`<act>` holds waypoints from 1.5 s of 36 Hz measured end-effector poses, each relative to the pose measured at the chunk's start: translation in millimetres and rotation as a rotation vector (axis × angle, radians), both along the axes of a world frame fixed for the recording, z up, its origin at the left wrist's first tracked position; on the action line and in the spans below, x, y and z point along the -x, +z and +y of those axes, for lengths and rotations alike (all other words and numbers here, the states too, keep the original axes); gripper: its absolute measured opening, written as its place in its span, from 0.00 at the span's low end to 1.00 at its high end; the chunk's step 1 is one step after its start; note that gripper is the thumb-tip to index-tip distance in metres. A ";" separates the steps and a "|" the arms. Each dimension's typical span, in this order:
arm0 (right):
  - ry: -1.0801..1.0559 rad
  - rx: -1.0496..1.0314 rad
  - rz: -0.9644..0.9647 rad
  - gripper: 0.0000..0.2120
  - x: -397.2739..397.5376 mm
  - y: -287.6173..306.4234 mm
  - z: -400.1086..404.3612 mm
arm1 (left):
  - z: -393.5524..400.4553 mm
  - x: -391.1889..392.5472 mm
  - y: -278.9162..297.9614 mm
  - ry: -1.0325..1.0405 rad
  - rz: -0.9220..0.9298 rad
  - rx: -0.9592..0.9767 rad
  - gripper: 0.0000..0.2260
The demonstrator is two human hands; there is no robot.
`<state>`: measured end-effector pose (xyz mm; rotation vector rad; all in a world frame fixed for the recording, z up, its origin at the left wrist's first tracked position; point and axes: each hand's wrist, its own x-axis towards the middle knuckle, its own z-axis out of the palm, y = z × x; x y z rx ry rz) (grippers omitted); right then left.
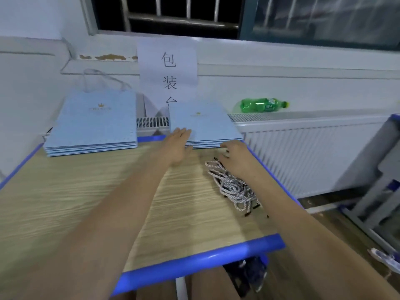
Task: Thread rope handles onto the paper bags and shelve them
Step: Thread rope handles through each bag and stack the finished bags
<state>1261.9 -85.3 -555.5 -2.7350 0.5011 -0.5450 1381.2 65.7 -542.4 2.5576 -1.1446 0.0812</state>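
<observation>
Two stacks of flat light-blue paper bags lie at the far edge of the wooden table (75, 191). The left stack (93, 124) has a bag with a rope handle on top. The right stack (207, 124) shows no handles. My left hand (177, 146) lies flat, fingers spread, with its fingertips on the near left corner of the right stack. My right hand (236, 154) rests palm down at the stack's near edge, fingers curled, above a tangled pile of white-and-grey rope handles (231, 185) with black tips. Whether it grips a rope is unclear.
A paper sign (168, 70) hangs on the wall behind the stacks. A green plastic bottle (263, 105) lies on the white radiator (303, 152) to the right. A grey-and-blue frame (376, 180) stands at far right. The table has a blue rim (194, 263).
</observation>
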 end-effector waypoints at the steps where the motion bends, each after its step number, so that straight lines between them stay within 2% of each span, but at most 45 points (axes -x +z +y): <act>1: -0.024 -0.018 -0.001 0.19 -2.5 0.5 -3.2 | -0.7 -0.9 -1.6 0.004 -0.010 -0.027 0.26; 4: -0.094 -0.138 0.052 0.28 -9.0 9.9 -14.6 | 1.4 -0.4 -7.0 0.027 0.003 -0.036 0.26; 6: -0.117 -0.223 0.120 0.29 -13.8 15.2 -20.7 | 2.8 0.3 -7.6 0.064 0.040 -0.011 0.26; 8: -0.129 -0.268 0.147 0.26 -17.5 16.6 -23.2 | 4.3 1.7 -5.8 0.117 0.125 0.015 0.26; 13: -0.165 -0.320 0.030 0.18 -16.4 21.3 -19.1 | 3.0 6.7 1.9 0.136 0.301 0.107 0.25; 15: -0.180 -0.335 -0.075 0.18 -13.6 25.2 -14.6 | 1.8 9.5 6.3 0.159 0.415 0.205 0.25; 19: -0.256 -0.535 -0.417 0.16 -12.0 32.2 -3.9 | 4.4 14.7 13.7 0.219 0.626 0.483 0.24; 23: -0.281 -0.876 -0.685 0.11 -18.4 37.7 7.2 | 21.7 18.7 20.5 0.338 0.731 0.876 0.19; 27: -0.102 -1.339 -0.842 0.12 -17.3 41.9 18.5 | 60.2 16.2 23.9 0.361 0.794 1.079 0.11; 28: -0.057 -1.412 -0.857 0.12 -14.2 42.8 21.5 | 72.9 14.7 25.0 0.360 0.836 1.124 0.15; 29: -0.015 -1.466 -0.863 0.12 -10.0 43.5 25.2 | 87.7 12.5 25.4 0.358 0.894 1.164 0.23; 31: 0.051 -1.506 -0.849 0.11 -3.5 41.5 30.8 | 115.3 10.2 25.0 0.363 0.904 1.192 0.34; 35: 0.147 -1.467 -0.695 0.09 1.9 35.1 41.9 | 170.8 4.6 26.6 0.468 0.805 1.254 0.36; 38: 0.214 -1.444 -0.539 0.09 0.3 30.4 49.1 | 210.0 5.2 25.3 0.487 0.746 1.206 0.34; 41: 0.223 -1.360 -0.395 0.08 -4.9 20.7 58.4 | 235.2 15.1 16.9 0.447 0.687 0.959 0.18; 44: 0.188 -1.064 -0.286 0.08 -11.8 8.0 68.3 | 252.3 26.3 4.8 0.401 0.539 0.619 0.08; 46: 0.235 -0.831 -0.220 0.06 -12.9 1.7 73.8 | 259.8 29.9 -1.1 0.425 0.430 0.440 0.11; 49: 0.318 -0.524 -0.102 0.06 -10.8 -1.4 76.2 | 261.2 35.0 -4.6 0.469 0.237 0.293 0.11; 51: 0.343 -0.322 -0.035 0.06 -9.1 3.1 71.9 | 261.3 35.0 -9.8 0.418 0.123 0.225 0.18; 52: 0.334 -0.239 -0.018 0.06 -8.6 6.6 68.2 | 261.3 35.3 -11.2 0.423 0.119 0.218 0.19; 54: 0.271 -0.159 -0.059 0.07 -7.7 14.0 57.1 | 261.6 39.1 -11.8 0.469 0.193 0.234 0.13</act>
